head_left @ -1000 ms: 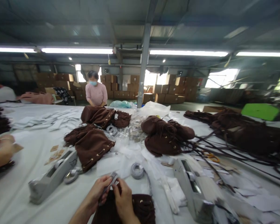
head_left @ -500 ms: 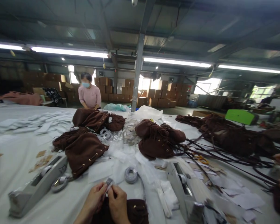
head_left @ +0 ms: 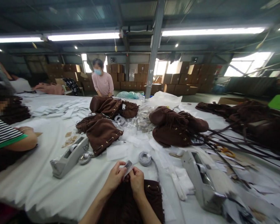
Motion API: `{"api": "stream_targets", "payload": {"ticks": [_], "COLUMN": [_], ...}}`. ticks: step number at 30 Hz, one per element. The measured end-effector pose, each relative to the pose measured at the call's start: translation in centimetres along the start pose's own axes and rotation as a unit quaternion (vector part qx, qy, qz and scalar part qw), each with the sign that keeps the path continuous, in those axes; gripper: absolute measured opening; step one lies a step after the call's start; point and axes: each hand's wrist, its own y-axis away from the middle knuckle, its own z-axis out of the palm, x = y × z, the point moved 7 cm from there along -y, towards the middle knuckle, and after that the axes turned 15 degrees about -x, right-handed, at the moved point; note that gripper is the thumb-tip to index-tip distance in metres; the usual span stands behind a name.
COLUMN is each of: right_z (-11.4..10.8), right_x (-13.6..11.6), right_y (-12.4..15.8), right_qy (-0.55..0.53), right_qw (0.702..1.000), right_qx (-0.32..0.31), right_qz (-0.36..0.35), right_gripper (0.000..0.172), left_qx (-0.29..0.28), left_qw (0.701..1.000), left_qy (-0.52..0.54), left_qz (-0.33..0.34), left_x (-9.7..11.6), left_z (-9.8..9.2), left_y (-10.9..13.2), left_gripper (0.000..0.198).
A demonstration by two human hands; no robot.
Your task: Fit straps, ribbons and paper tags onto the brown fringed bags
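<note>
My left hand (head_left: 118, 174) and my right hand (head_left: 137, 180) meet above a dark brown fringed bag (head_left: 151, 194) with gold eyelets, at the near edge of the table. Between the fingers of both hands is a small grey strip (head_left: 128, 167), pinched at its two sides. Just beyond my right hand lies a roll of grey tape (head_left: 145, 158). The lower part of the bag is partly hidden by my forearms.
Grey tape dispensers stand at left (head_left: 70, 157) and right (head_left: 200, 182). Brown bags (head_left: 104, 135) lie beyond, with white paper and orange scissors (head_left: 227, 152). One person (head_left: 102, 82) stands across the table; another person's arm (head_left: 25, 138) rests at left.
The view has swung left and down, bringing the person at left into view. My hands still hold the strip, which now shows more fully above the fingers.
</note>
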Motion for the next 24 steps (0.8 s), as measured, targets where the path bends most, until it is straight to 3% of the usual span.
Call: {"api": "stream_targets", "payload": {"ticks": [6,12,20,24], "right_z": [-0.3,-0.2,-0.3,-0.3], "right_x": [0.9,0.6,0.7,0.6], "right_y": [0.0,0.1,0.2,0.2], "right_qy": [-0.137,-0.25,-0.319,-0.316], "right_qw": [0.99,0.967,0.945,0.945], "right_qx": [0.015,-0.019,-0.052,-0.061], "right_qz": [0.026,0.041,0.052,0.055], "right_gripper": [0.027,0.029,0.029,0.027], "left_qx": [-0.056,-0.131,-0.125,-0.111], "left_qw": [0.995,0.985,0.975,0.971], "left_qy": [-0.076,-0.101,-0.179,-0.21], "left_qz": [-0.029,-0.046,-0.039,-0.021], "left_x": [0.4,0.6,1.7,2.0], "left_z": [0.5,0.7,1.2,1.0], "left_y": [-0.7,-0.9,-1.1,-1.4], "left_gripper": [0.051,0.058,0.027,0.024]}}
